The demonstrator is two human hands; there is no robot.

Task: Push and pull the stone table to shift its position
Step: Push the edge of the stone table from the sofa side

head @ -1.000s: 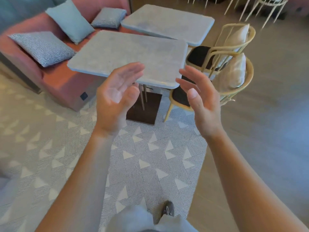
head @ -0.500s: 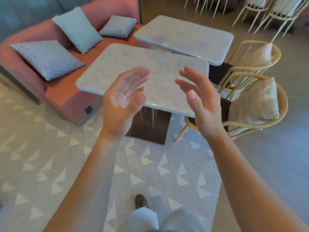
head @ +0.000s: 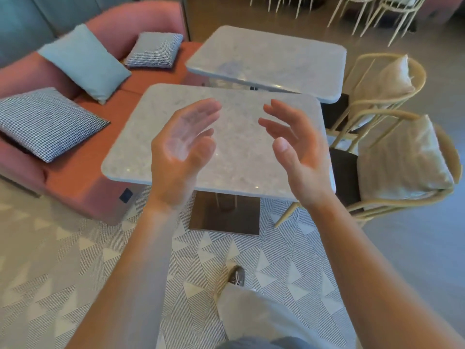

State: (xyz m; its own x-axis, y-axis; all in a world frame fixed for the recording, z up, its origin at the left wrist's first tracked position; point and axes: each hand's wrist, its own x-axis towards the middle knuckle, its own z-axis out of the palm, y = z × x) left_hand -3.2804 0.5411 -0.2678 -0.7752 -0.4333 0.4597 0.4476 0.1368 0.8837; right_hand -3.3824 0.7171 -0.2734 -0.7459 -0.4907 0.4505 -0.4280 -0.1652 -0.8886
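A grey stone table (head: pixel 141 137) with rounded corners stands in front of me on a dark square base (head: pixel 224 217). My left hand (head: pixel 183 152) and my right hand (head: pixel 299 152) are raised over its near half, palms facing each other, fingers spread. Neither hand holds anything, and both appear to be in the air above the top rather than on it. The near edge of the table is partly hidden behind my wrists.
A second stone table (head: pixel 271 61) stands just behind the first. A pink sofa (head: pixel 75 177) with several cushions runs along the left. Two rattan chairs (head: pixel 402 197) with cushions sit close on the right. My foot (head: pixel 236 275) is on a patterned rug (head: pixel 63 273).
I have stepped closer, so the table now fills the middle of the view and lies under my hands. Both hands kept the same open, facing pose.
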